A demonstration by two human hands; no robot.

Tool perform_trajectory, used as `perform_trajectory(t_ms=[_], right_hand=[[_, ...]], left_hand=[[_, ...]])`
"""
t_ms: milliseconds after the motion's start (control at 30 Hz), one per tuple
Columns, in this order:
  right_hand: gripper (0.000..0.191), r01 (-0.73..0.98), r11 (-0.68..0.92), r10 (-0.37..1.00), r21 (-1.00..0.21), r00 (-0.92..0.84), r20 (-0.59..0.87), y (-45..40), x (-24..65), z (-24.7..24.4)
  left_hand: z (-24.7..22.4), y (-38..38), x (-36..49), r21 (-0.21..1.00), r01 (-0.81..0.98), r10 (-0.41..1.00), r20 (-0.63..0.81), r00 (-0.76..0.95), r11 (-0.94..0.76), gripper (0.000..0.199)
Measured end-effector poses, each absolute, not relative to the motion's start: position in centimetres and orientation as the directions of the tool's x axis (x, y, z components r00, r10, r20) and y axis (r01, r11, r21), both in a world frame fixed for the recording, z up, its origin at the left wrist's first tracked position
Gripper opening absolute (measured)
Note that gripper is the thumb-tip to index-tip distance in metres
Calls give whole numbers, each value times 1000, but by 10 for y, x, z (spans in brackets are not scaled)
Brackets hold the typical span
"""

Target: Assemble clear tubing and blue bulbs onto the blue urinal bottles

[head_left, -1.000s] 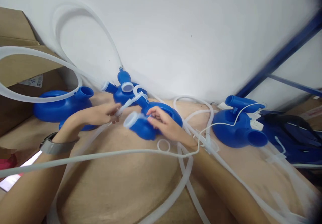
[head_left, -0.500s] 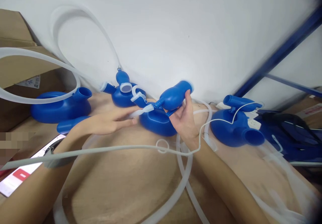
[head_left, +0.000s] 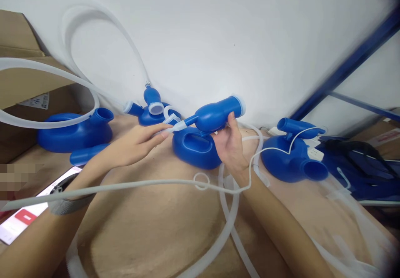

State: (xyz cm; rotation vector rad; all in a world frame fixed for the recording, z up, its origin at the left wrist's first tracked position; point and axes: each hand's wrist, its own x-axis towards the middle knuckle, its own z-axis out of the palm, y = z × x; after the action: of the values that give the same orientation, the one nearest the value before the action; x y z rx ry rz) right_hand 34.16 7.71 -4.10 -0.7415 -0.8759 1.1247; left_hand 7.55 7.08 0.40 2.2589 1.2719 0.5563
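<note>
In my right hand (head_left: 231, 146) is a blue bulb-shaped plastic funnel (head_left: 212, 116), its wide mouth with a pale rim facing up and right. Its narrow nozzle points left. My left hand (head_left: 134, 144) pinches the end of a translucent hose (head_left: 179, 126) between thumb and fingers, and the hose end meets the nozzle tip; how deep it sits I cannot tell. Behind and below the funnel, a blue urinal bottle (head_left: 195, 157) with a looped handle stands on the table.
Another blue bottle with a hose and caps (head_left: 153, 117) stands against the wall. More blue bottles lie left (head_left: 75, 134) and right (head_left: 284, 161). A white cord (head_left: 140, 185) crosses in front of my forearms. A phone (head_left: 34, 211) and a cardboard box (head_left: 37, 78) are at left.
The hose end and the funnel's nozzle have come together; a gap lay between them before. The funnel has tilted more level, and its nozzle has moved left and up.
</note>
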Motion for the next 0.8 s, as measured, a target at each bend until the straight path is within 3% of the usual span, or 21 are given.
perform_trajectory(t_ms=[267, 467, 600, 800], right_hand=[[46, -431, 380, 917, -818, 293, 271, 87, 346, -56], [43, -445, 327, 941, -833, 238, 242, 86, 346, -53], [40, -394, 351, 930, -850, 249, 268, 84, 347, -52], [35, -427, 360, 932, -830, 209, 297, 84, 353, -51]], left_hand=[[7, 74, 76, 742, 580, 882, 32, 470, -336, 56], [3, 78, 80, 707, 596, 900, 137, 413, -382, 52], [1, 78, 81, 722, 575, 884, 109, 455, -386, 52], [-3, 79, 87, 873, 380, 846, 67, 529, -306, 43]])
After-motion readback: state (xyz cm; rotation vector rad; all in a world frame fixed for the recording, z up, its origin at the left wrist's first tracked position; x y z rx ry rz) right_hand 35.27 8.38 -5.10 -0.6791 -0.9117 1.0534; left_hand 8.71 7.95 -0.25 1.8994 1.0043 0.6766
